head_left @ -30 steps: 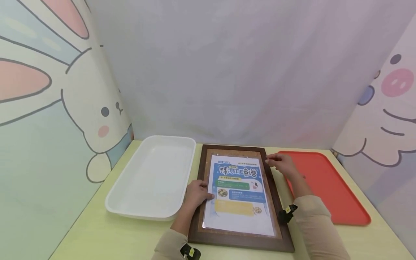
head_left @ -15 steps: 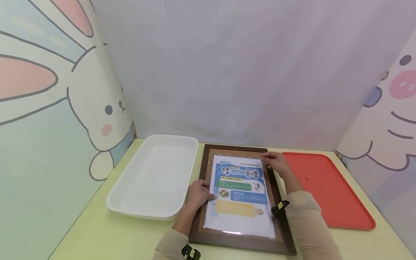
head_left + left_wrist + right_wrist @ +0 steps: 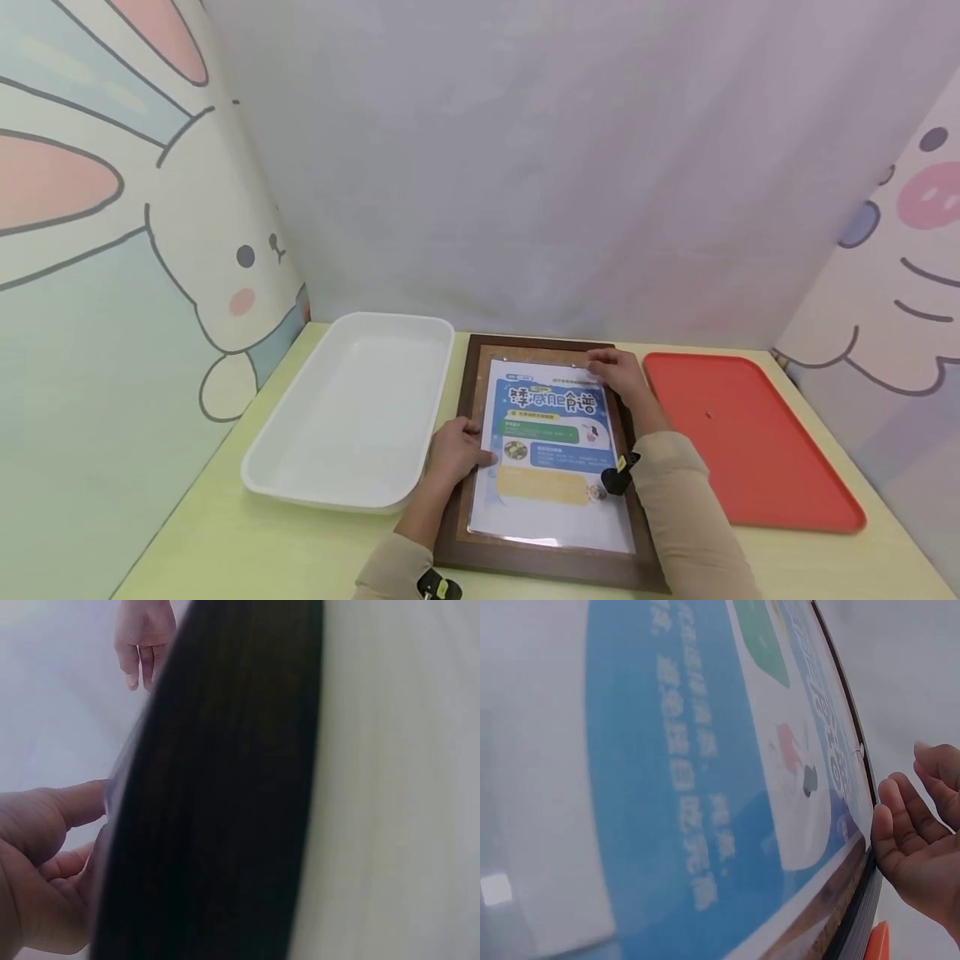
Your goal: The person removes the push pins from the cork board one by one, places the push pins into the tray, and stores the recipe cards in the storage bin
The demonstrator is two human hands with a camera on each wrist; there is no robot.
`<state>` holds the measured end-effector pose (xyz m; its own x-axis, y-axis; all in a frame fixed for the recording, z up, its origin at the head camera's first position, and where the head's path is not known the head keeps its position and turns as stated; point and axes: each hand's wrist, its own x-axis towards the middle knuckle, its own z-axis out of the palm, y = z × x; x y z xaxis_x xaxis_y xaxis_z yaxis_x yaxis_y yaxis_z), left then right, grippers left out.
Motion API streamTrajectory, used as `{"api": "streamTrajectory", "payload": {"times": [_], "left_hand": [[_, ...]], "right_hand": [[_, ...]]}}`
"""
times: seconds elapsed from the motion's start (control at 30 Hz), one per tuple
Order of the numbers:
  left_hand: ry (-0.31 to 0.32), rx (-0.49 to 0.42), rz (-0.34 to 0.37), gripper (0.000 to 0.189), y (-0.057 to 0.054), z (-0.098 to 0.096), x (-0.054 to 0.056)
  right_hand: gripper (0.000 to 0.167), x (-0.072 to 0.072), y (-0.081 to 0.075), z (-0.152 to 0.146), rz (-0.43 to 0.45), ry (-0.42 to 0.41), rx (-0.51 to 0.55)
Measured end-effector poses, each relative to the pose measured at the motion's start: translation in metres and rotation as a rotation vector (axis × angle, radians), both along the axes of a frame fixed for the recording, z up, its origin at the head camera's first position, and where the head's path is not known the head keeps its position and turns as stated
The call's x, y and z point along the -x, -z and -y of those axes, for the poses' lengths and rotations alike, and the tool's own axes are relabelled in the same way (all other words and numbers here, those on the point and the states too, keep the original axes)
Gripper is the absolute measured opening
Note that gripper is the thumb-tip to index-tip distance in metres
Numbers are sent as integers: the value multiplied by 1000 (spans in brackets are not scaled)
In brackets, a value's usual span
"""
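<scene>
A brown-framed cork board (image 3: 551, 567) lies flat, bearing a printed blue-and-white poster (image 3: 555, 521) with a glossy, plastic-like surface. Small clips or pins show along the poster's top edge. My left hand (image 3: 453, 450) rests on the board's left side, its thumb on the poster's edge; the left wrist view shows this hand (image 3: 52, 862) partly behind the dark frame (image 3: 217, 780). At the poster's upper right corner is my right hand (image 3: 618, 375). In the right wrist view, the right hand (image 3: 922, 825) has loosely bent fingers close to the corner, with nothing visible between them.
A white tray (image 3: 352, 417) stands left of the board. To the right lies a red tray (image 3: 757, 450) with a tiny object (image 3: 708, 414) on it. All sit on a pale yellow-green table (image 3: 202, 550), enclosed by a grey back curtain (image 3: 510, 167) and cartoon-printed side panels.
My right hand has moved left from the frame's right edge onto the poster's upper right corner, uncovering more of the red tray. My left hand stays in place on the board.
</scene>
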<state>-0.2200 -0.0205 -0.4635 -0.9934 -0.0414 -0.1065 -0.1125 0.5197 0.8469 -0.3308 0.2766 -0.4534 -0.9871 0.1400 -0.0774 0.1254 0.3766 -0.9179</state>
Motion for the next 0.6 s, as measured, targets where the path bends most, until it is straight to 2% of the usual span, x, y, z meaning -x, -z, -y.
{"api": "streamTrajectory", "payload": {"times": [0.1,0.2,0.37,0.6], "left_hand": [[4,-6,-2,47,1,1,0],[16,-14,2,46,2,0,1],[34,-9,2,47,0,0,1],[49,-11,6,49,-2,3,1]], "right_hand": [[35,3,2,3,-13,-28,-3],[35,7,8,2,-6,-38,-56],[28,14,19,5,38,-14,-105],[21,17,21,14,36,27,-118]]}}
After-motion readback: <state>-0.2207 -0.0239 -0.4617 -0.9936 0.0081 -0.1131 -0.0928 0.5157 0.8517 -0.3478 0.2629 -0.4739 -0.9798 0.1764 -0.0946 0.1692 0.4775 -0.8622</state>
